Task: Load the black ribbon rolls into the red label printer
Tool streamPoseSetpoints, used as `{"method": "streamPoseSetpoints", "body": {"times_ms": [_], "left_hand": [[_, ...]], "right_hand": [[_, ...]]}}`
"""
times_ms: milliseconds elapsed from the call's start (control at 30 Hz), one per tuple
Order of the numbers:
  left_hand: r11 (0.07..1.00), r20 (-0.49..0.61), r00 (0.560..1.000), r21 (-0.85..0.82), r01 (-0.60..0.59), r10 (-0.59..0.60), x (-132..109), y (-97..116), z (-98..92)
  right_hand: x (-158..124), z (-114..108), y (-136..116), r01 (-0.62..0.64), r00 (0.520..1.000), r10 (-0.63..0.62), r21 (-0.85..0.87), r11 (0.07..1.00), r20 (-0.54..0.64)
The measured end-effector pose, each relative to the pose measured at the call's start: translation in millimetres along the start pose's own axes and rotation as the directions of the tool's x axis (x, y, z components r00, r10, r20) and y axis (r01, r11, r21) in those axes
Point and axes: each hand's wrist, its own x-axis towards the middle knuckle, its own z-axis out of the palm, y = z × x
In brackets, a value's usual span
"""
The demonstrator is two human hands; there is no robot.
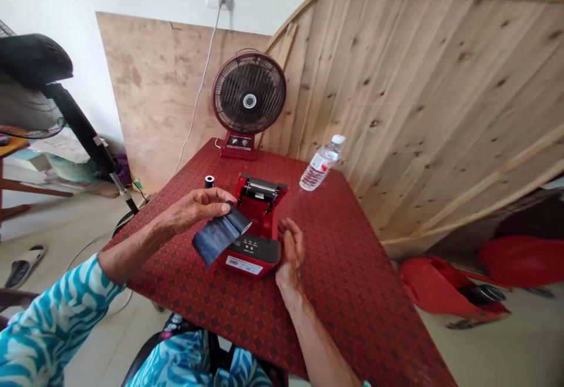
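A small red and black printer [253,252] sits on the table with its lid [261,190] raised. My left hand [205,206] pinches a dark roll of paper [222,229] over the printer's left front, and a loose strip hangs from the roll down to the left. Against the printer's right side rests my right hand [291,246], its fingers curled and partly hidden from view. A second, smaller dark roll [210,182] with a white core stands behind my left hand.
The table [335,293] has a dark red patterned cover. At its back stands a red fan [249,102], with a clear water bottle [322,164] to the right. A wooden panel [423,93] leans along the right. A black stand fan [83,117] is at left.
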Motion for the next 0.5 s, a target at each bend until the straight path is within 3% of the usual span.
{"method": "streamPoseSetpoints", "body": {"times_ms": [67, 133, 233, 267, 333, 433, 500], "left_hand": [[0.999, -0.007, 1.000, 0.053, -0.011, 0.012, -2.5, 4.4, 6.8], [0.996, -0.007, 1.000, 0.089, -0.012, 0.012, -4.5, 7.7, 14.3], [0.995, 0.014, 1.000, 0.093, -0.019, 0.018, -5.8, 7.6, 25.7], [0.996, 0.025, 0.999, 0.086, -0.023, 0.021, -5.9, 6.1, 29.0], [0.997, 0.052, 0.998, 0.077, -0.027, 0.023, -6.1, 1.4, 33.7], [0.997, 0.110, 0.993, 0.055, -0.051, 0.044, -7.9, -6.1, 34.7], [0.995, 0.163, 0.982, 0.002, -0.096, 0.094, -11.0, -9.5, 31.9]], "right_hand": [[-6.0, -4.2, -17.5, 0.194, 0.981, -0.194, -0.083, 0.977, 0.007], [-14.9, -7.3, -38.6, 0.382, 0.920, -0.364, -0.120, 0.916, 0.145], [-26.7, -6.1, -68.4, 0.658, 0.720, -0.550, -0.163, 0.736, 0.422], [-28.8, -4.6, -76.3, 0.732, 0.651, -0.598, -0.175, 0.659, 0.468], [-30.0, -1.4, -88.2, 0.816, 0.557, -0.656, -0.190, 0.546, 0.509], [-27.5, 0.3, -96.8, 0.842, 0.519, -0.670, -0.181, 0.508, 0.530], [-26.4, -0.5, -97.1, 0.803, 0.566, -0.635, -0.175, 0.570, 0.526]]}}
